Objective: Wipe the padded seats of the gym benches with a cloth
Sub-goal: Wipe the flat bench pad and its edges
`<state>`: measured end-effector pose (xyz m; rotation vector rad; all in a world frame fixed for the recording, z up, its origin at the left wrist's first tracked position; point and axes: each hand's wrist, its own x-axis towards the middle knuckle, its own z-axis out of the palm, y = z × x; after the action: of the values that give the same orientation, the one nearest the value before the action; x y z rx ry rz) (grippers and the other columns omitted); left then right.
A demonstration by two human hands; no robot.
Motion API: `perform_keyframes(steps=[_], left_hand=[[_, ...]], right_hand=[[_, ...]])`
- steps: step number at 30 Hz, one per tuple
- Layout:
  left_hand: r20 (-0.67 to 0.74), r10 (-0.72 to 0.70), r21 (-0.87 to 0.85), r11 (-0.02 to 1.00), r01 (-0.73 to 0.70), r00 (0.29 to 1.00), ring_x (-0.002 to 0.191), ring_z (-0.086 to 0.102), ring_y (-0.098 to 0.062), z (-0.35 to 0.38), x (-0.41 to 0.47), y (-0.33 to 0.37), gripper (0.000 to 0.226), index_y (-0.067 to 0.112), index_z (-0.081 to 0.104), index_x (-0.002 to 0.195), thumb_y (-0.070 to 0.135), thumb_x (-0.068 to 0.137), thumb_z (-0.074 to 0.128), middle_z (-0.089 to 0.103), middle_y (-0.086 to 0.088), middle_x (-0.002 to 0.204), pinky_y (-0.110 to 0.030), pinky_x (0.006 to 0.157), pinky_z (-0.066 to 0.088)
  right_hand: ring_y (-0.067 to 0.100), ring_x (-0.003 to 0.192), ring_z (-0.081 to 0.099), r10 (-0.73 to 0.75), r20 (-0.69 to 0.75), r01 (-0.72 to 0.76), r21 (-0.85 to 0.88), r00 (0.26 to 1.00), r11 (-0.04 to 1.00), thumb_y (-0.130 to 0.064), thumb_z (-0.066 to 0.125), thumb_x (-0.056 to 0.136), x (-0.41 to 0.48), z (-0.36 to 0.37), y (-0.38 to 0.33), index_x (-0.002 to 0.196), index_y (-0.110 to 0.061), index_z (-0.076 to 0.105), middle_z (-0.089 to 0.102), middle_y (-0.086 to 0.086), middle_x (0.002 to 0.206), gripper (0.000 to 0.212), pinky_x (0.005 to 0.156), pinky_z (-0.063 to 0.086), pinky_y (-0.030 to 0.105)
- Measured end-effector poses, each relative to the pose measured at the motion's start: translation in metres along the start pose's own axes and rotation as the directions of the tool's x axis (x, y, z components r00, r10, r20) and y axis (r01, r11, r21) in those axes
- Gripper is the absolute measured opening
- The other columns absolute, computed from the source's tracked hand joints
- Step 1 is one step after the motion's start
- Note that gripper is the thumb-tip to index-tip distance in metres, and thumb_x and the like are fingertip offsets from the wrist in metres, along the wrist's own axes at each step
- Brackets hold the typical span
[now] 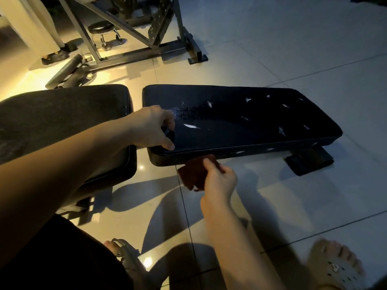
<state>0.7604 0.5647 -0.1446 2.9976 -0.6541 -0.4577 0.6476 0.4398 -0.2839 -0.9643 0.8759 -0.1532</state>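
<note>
A long black bench pad [251,124] lies across the middle of the view, with a wet sheen near its left end and several white tears in the cover. A second dark pad [62,122] adjoins it on the left. My left hand [152,126] rests on the long pad's near left corner, its fingers curled round a small dark object [169,133] that I cannot identify. My right hand [219,181] pinches a red-brown cloth [193,174] just below the pad's front edge, off the padded top.
A grey metal rack frame [134,34] and a round black stool [102,28] stand behind the bench. The bench's black foot [307,162] sticks out at the right. My feet, in sandals [335,268], stand on the glossy tiled floor [293,206].
</note>
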Motion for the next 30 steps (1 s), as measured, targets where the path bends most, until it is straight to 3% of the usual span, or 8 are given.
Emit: perform_keyframes(steps=[2,4,9,12,15,21,26,30], left_hand=[[-0.033,0.008,0.019,1.000,-0.007,0.999,0.102,0.052,-0.017,0.004,-0.002,0.000,0.046,0.026,0.060,0.116,0.041,0.079,0.084,0.049,0.002,0.114,-0.030,0.080,0.051],[-0.059,0.017,0.037,0.999,-0.015,0.998,0.101,0.052,-0.018,0.006,-0.004,0.000,0.047,0.025,0.060,0.116,0.043,0.079,0.083,0.049,0.002,0.113,-0.029,0.080,0.050],[-0.075,0.028,0.091,0.996,-0.021,0.997,0.103,0.050,-0.015,0.008,-0.006,0.008,0.053,0.024,0.060,0.121,0.049,0.079,0.081,0.047,0.003,0.113,-0.029,0.078,0.044],[-0.094,0.071,0.123,0.991,-0.059,0.993,0.104,0.047,-0.013,0.016,-0.008,0.015,0.056,0.025,0.059,0.124,0.050,0.079,0.081,0.046,0.006,0.113,-0.027,0.078,0.042],[-0.117,0.100,0.175,0.981,-0.078,0.988,0.112,0.047,-0.016,0.023,-0.008,0.021,0.056,0.025,0.058,0.128,0.049,0.082,0.079,0.049,0.003,0.119,-0.031,0.087,0.045],[-0.124,0.084,0.179,0.982,-0.061,0.989,0.115,0.048,-0.018,0.023,-0.009,0.022,0.057,0.026,0.058,0.127,0.049,0.080,0.080,0.050,0.003,0.121,-0.035,0.091,0.046],[-0.133,0.079,0.152,0.987,-0.058,0.988,0.114,0.048,-0.018,0.026,-0.010,0.022,0.056,0.025,0.058,0.127,0.047,0.081,0.081,0.051,0.002,0.121,-0.035,0.091,0.047],[-0.140,0.081,0.158,0.986,-0.058,0.987,0.115,0.048,-0.018,0.026,-0.009,0.019,0.056,0.026,0.059,0.127,0.048,0.080,0.081,0.051,0.003,0.121,-0.034,0.090,0.046]], right_hand=[[0.024,0.099,0.069,-0.006,-0.144,0.016,0.065,0.990,0.998,-0.017,0.072,0.093,0.023,-0.016,-0.011,0.119,-0.014,0.059,0.068,0.010,0.115,0.029,0.075,0.062,0.039],[0.024,0.101,0.069,-0.026,-0.138,0.034,0.053,0.990,0.998,-0.018,0.071,0.094,0.023,-0.014,-0.011,0.120,-0.016,0.057,0.067,0.009,0.116,0.030,0.083,0.062,0.044],[0.016,0.104,0.067,0.071,0.230,-0.047,-0.108,0.971,0.993,-0.020,0.072,0.093,-0.018,0.012,0.012,0.117,-0.023,0.060,0.068,-0.002,0.112,0.028,0.086,0.059,0.032],[0.018,0.098,0.068,0.041,0.098,-0.040,-0.015,0.994,0.999,-0.016,0.073,0.091,0.006,-0.004,-0.003,0.116,-0.020,0.064,0.070,0.003,0.110,0.026,0.070,0.057,0.028],[0.023,0.099,0.069,0.006,-0.079,-0.004,0.029,0.997,1.000,-0.017,0.072,0.093,0.029,-0.021,-0.014,0.109,-0.020,0.065,0.070,0.006,0.110,0.018,0.071,0.060,0.036],[0.013,0.101,0.065,0.131,0.329,-0.052,-0.240,0.935,0.969,-0.024,0.068,0.096,-0.021,0.008,0.006,0.117,-0.023,0.064,0.069,-0.003,0.110,0.020,0.084,0.054,0.030],[0.022,0.091,0.072,0.071,0.177,-0.050,-0.120,0.982,0.991,-0.028,0.068,0.096,0.005,-0.006,-0.013,0.097,-0.025,0.064,0.071,0.005,0.101,0.005,0.080,0.062,0.044],[0.022,0.093,0.071,0.074,0.306,0.003,-0.246,0.949,0.969,-0.024,0.070,0.095,-0.006,0.002,-0.012,0.094,-0.027,0.063,0.072,0.005,0.101,0.007,0.088,0.061,0.046]])
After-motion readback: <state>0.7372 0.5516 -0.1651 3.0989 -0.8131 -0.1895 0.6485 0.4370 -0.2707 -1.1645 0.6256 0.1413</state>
